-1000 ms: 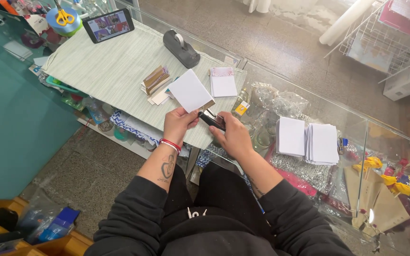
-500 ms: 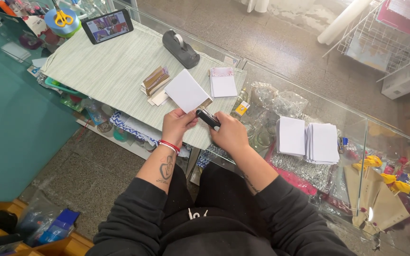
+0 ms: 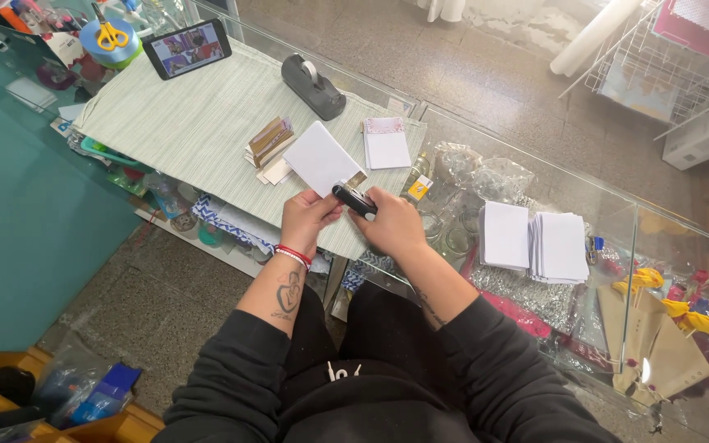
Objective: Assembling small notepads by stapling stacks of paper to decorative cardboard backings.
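Two hands on the job at the near edge of the striped mat [image 3: 198, 123]. Left hand [image 3: 305, 220] pinches a white card stack [image 3: 320, 158] by its near corner, fingers clamped on it. Right hand [image 3: 394, 228] is closed around a black stapler [image 3: 354, 201], nose on the card's right corner.

Change over the last second: card has tipped up and swung closer to the stapler, stapler has slid left onto the corner with the small gold tab [image 3: 357, 180]. Reads as lined up for a press; can't tell if the stapler has bitten yet.

Around:
- brown-and-white card pile [image 3: 269, 146] just left of the held card, near but apart
- pink-topped notepad [image 3: 386, 143] toward the mat's right edge
- tape dispenser [image 3: 313, 86] at the far edge
- phone [image 3: 188, 48] and scissors [image 3: 108, 35] at the far left corner
- two white paper stacks [image 3: 537, 241] off the mat on the glass counter [image 3: 617, 205], well right

In the way: nothing between hands and card. The brown pile is the closest clutter on the left.
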